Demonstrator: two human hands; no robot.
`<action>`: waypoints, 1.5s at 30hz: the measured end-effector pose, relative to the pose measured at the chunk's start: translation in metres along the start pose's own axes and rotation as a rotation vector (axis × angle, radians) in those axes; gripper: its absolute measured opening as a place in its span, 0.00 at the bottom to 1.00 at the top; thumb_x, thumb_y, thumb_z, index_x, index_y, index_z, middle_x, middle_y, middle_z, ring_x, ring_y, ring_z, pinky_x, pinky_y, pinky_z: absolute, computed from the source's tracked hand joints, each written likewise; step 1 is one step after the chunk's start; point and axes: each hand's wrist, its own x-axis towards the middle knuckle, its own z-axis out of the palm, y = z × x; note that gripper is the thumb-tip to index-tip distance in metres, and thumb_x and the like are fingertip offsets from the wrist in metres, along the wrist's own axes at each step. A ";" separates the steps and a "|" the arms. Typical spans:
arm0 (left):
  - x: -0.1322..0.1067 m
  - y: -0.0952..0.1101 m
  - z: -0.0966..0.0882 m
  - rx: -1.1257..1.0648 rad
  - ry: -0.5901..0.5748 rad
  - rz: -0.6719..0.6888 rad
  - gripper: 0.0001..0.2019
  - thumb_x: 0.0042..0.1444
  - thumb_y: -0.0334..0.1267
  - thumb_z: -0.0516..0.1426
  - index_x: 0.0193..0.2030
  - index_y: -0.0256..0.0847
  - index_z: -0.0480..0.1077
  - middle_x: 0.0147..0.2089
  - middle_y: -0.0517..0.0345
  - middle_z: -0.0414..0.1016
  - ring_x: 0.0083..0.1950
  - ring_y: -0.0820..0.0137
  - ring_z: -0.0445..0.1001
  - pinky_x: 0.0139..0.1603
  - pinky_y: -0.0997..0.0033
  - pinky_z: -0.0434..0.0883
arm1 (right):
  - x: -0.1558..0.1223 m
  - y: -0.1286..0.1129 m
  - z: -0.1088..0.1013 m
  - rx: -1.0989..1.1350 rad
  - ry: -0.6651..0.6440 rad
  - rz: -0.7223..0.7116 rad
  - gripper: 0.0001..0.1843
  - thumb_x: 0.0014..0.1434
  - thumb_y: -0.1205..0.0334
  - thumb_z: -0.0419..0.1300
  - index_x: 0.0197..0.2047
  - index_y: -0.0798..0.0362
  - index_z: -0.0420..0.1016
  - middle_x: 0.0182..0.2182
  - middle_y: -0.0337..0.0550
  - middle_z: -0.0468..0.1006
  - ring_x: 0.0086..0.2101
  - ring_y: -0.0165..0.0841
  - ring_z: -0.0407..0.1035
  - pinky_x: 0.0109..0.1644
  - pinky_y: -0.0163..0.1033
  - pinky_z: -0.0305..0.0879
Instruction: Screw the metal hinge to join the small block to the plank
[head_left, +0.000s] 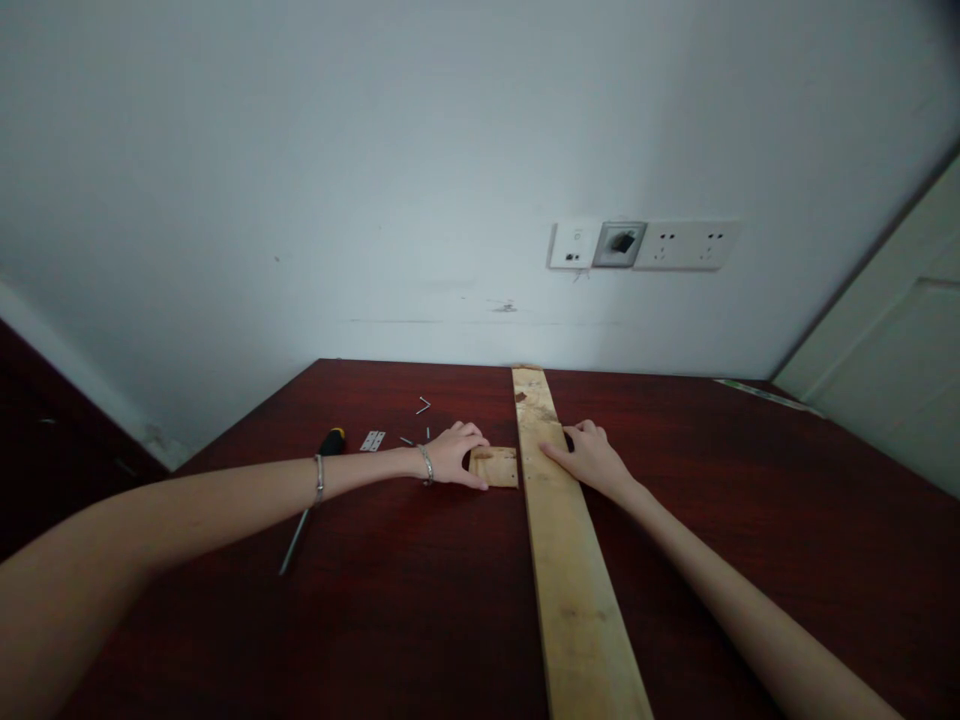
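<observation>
A long pale wooden plank (574, 570) lies on the dark red table (412, 620), running from the wall toward me. A small wooden block (499, 468) sits flush against the plank's left edge. My left hand (454, 455) curls around the block's left end, thumb along its near edge, gripping it. My right hand (592, 455) rests on the plank's right side with fingers bent and the thumb lying across the plank's top. Both arms reach forward; bracelets circle my left wrist and forearm.
A screwdriver (311, 500) with a black and yellow handle lies under my left forearm. A small metal hinge (372, 440) and a few loose screws (424, 405) lie behind my left hand. Wall sockets (645, 245) sit above the table; a door (900, 350) stands at right.
</observation>
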 end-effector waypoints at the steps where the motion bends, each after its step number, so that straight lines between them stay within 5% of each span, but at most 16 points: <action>1: 0.000 0.000 0.000 -0.003 0.000 0.003 0.32 0.39 0.55 0.65 0.49 0.38 0.68 0.49 0.49 0.65 0.50 0.59 0.62 0.52 0.60 0.63 | 0.000 0.000 0.000 -0.001 0.001 0.001 0.33 0.54 0.38 0.50 0.50 0.58 0.72 0.47 0.59 0.66 0.50 0.51 0.59 0.50 0.49 0.60; 16: 0.000 -0.005 -0.002 -0.076 0.012 -0.044 0.39 0.41 0.54 0.64 0.57 0.36 0.61 0.50 0.46 0.65 0.51 0.57 0.62 0.53 0.57 0.64 | 0.000 0.002 0.003 0.015 0.060 -0.034 0.33 0.56 0.39 0.48 0.49 0.60 0.72 0.45 0.60 0.68 0.49 0.50 0.62 0.51 0.49 0.60; 21: 0.003 -0.015 -0.039 -0.095 0.176 -0.031 0.22 0.51 0.47 0.59 0.50 0.37 0.68 0.47 0.49 0.68 0.51 0.63 0.65 0.55 0.61 0.63 | 0.004 0.006 -0.008 0.062 0.110 -0.059 0.30 0.59 0.45 0.47 0.51 0.61 0.70 0.45 0.59 0.69 0.45 0.44 0.67 0.49 0.46 0.63; 25: -0.003 -0.033 -0.082 -0.068 0.300 -0.160 0.11 0.54 0.38 0.55 0.43 0.38 0.72 0.46 0.52 0.71 0.46 0.69 0.70 0.47 0.70 0.68 | 0.008 0.007 -0.021 0.102 0.142 -0.106 0.22 0.59 0.51 0.49 0.47 0.56 0.73 0.43 0.52 0.72 0.40 0.39 0.70 0.45 0.42 0.65; 31: -0.046 -0.076 -0.115 0.036 0.185 -0.285 0.10 0.50 0.32 0.55 0.38 0.34 0.74 0.34 0.55 0.76 0.34 0.72 0.73 0.36 0.75 0.69 | 0.008 -0.004 -0.029 0.219 0.191 -0.277 0.16 0.57 0.56 0.52 0.40 0.54 0.75 0.37 0.47 0.74 0.37 0.36 0.71 0.43 0.40 0.65; 38: -0.108 -0.110 -0.119 0.180 -0.025 -0.326 0.11 0.38 0.31 0.60 0.33 0.38 0.76 0.33 0.57 0.76 0.35 0.70 0.73 0.36 0.76 0.67 | 0.018 -0.078 -0.012 0.286 0.027 -0.595 0.16 0.55 0.56 0.56 0.45 0.54 0.74 0.42 0.48 0.75 0.41 0.37 0.70 0.48 0.43 0.65; 45: -0.148 -0.115 -0.133 0.223 0.035 -0.472 0.12 0.45 0.32 0.54 0.37 0.36 0.75 0.34 0.54 0.76 0.36 0.69 0.72 0.39 0.75 0.66 | 0.044 -0.200 0.050 0.249 -0.154 -0.782 0.29 0.52 0.55 0.60 0.56 0.58 0.67 0.52 0.52 0.72 0.53 0.40 0.64 0.56 0.43 0.58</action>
